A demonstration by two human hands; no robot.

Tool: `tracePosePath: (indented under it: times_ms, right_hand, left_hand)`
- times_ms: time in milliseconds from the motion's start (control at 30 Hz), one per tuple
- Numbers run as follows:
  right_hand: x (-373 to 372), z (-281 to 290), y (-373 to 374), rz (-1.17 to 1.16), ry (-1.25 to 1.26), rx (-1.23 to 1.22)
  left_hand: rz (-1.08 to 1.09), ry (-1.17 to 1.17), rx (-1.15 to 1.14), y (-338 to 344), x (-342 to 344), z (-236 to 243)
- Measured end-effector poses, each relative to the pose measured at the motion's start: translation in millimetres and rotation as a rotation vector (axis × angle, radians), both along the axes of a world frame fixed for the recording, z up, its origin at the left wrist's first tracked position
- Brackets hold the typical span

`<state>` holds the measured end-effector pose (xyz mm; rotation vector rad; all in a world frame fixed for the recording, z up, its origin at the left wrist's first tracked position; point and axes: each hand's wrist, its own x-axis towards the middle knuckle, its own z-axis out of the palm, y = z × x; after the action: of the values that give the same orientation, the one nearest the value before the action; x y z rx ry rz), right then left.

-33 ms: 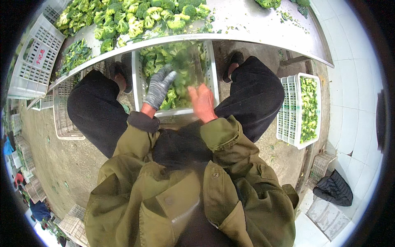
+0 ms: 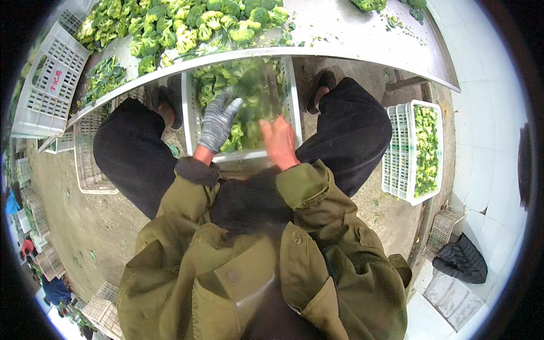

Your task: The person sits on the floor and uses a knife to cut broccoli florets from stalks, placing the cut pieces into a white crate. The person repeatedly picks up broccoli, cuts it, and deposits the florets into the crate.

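Observation:
My left hand [image 2: 217, 122], in a grey knit glove, reaches over a white plastic crate [image 2: 191, 116] between my knees. Its fingers curve round a blurred green head of broccoli [image 2: 247, 85], whose outline is hard to make out. To the right, my bare right hand [image 2: 279, 139] is closed, thumb against curled fingers, above the crate's near right part. Whatever it grips is too small or blurred to name. Cut broccoli florets [image 2: 211, 79] fill the visible left side of the crate below the hands.
A metal table [image 2: 334, 34] spans the front, its edge above the crate, with a broccoli heap [image 2: 187, 22] on its left. Another crate of florets [image 2: 426, 150] stands right of my knee. White crates [image 2: 50, 85] stand at left; a black padded garment [image 2: 462, 260] lies at lower right.

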<state>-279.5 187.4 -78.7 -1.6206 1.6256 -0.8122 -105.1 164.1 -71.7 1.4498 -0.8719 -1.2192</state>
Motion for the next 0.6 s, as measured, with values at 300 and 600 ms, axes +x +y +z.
tracePosePath:
  times_ms: [300,600]
  right_hand:
    - [5.9,-11.2,0.0,0.006,-0.106,-0.058]
    - [5.9,-7.6,-1.7,-0.008,-0.060,0.024]
  left_hand:
    - [-0.096,-1.066,-0.395,-101.2,13.4,80.4]
    - [-0.252,-1.386,-0.181,-167.4,4.9,70.2]
